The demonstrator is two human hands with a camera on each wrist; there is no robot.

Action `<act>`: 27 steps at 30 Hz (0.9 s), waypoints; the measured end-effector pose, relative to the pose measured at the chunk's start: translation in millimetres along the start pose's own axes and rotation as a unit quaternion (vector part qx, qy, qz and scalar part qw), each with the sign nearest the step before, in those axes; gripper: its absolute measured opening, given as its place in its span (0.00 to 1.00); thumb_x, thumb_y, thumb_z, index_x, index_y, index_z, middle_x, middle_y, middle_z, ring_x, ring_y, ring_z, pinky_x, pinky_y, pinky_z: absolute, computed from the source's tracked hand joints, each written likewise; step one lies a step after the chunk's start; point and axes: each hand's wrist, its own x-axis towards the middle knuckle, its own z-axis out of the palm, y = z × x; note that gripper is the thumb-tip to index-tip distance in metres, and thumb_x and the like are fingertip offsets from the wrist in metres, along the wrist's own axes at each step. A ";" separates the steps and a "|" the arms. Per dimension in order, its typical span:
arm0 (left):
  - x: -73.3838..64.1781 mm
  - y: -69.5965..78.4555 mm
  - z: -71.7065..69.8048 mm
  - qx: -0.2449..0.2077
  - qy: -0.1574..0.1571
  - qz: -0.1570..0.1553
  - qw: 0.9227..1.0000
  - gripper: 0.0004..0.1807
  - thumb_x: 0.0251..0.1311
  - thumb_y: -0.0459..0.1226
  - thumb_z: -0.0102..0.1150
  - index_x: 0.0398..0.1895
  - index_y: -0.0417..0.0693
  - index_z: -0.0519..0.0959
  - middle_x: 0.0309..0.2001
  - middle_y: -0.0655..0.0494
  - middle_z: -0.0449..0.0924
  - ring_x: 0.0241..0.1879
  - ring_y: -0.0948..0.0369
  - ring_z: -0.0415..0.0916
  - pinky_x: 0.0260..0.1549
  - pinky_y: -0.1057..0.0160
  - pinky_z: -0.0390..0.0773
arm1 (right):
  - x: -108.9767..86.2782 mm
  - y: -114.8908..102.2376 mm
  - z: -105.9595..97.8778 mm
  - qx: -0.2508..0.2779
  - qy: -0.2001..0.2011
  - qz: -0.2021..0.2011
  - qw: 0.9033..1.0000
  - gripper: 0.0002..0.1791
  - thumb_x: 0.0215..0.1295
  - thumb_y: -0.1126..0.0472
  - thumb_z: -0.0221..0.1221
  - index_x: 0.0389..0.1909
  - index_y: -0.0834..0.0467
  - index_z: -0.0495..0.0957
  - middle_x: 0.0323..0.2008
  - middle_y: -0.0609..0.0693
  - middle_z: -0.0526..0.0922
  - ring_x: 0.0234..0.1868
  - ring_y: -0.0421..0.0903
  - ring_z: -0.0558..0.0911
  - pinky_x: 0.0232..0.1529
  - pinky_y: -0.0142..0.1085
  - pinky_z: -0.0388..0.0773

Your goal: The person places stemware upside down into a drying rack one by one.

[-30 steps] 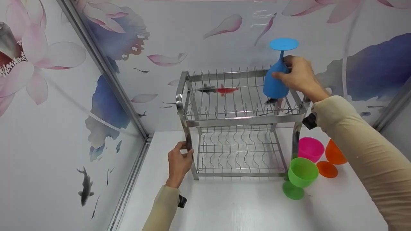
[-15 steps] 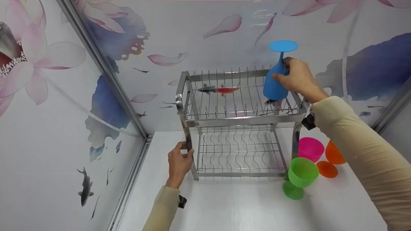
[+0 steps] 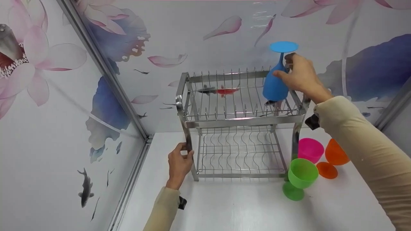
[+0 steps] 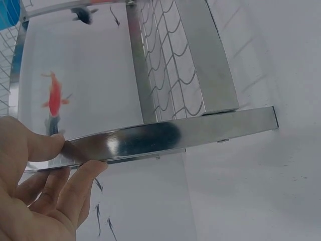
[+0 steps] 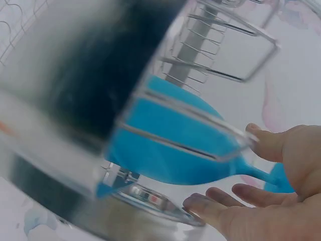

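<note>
A blue plastic goblet point(image 3: 275, 85) stands upside down at the right end of the upper tier of a two-tier metal dish rack point(image 3: 244, 121), its round foot on top. My right hand point(image 3: 298, 73) is around its stem and upper bowl. In the right wrist view, the thumb and fingers point(image 5: 268, 145) are spread, with a gap on both sides of the goblet. My left hand point(image 3: 180, 162) grips the rack's left front post; in the left wrist view, thumb and fingers point(image 4: 83, 183) pinch the flat metal bar from both sides.
A green goblet point(image 3: 303, 173), a pink cup point(image 3: 310, 150) and an orange goblet point(image 3: 327, 170) stand on the white surface right of the rack. The right sleeve partly covers the orange one. Printed wall panels point(image 3: 224, 48) rise behind and to the left.
The blue goblet has sunk slightly into the upper tier. My right fingers have loosened from it and the hand has shifted slightly right. My left hand keeps its hold on the post.
</note>
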 end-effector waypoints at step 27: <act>-0.5 -0.9 2.1 -0.007 0.011 0.016 1.000 0.16 0.66 0.28 0.70 0.57 0.41 0.83 0.48 0.44 0.88 0.39 0.51 0.92 0.36 0.59 0.92 | -152.8 53.0 -14.2 0.007 0.108 -0.125 0.986 0.32 0.71 0.64 0.70 0.74 0.62 0.72 0.68 0.66 0.78 0.69 0.71 0.76 0.59 0.07 0.62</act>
